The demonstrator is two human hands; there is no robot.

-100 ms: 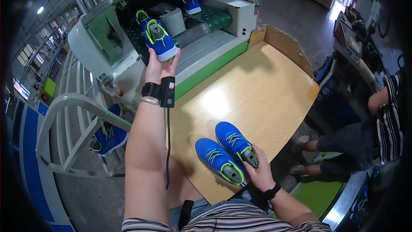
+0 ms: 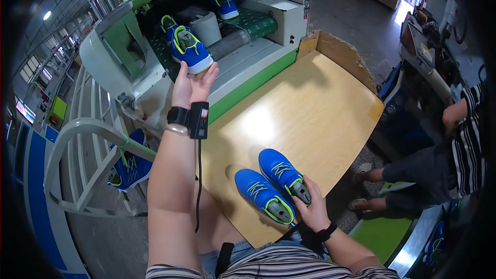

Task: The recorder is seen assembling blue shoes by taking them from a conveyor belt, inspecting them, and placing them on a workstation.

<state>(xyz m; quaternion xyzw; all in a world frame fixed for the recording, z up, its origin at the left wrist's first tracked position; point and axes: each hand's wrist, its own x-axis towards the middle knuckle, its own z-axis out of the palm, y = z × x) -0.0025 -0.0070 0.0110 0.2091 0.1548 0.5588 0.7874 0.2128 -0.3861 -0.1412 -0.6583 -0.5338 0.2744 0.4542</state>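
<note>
A blue shoe [image 2: 192,54] with yellow-green lining and a grey last inside rests at the mouth of the machine, toe toward me. Just below its toe is my left hand [image 2: 194,83], palm up with fingers spread; whether the fingertips still touch the sole is hard to tell. On the wooden board, two matching laced shoes lie side by side, toes pointing away. My right hand [image 2: 313,209] is closed round the heel of the right-hand shoe [image 2: 279,168]. The left-hand shoe [image 2: 256,188] stands beside it, untouched.
Two more blue shoes, one behind the near one [image 2: 168,25] and one farther right [image 2: 226,6], sit on the green conveyor belt [image 2: 258,23]. Cardboard edges the wooden board [image 2: 310,103]. A metal rack [image 2: 85,124] with a shoe stands left. Another person [image 2: 467,139] is at the right.
My left hand has drawn back slightly toward me, its fingers opening away from the shoe on the machine. My right hand keeps its place on the shoe heel.
</note>
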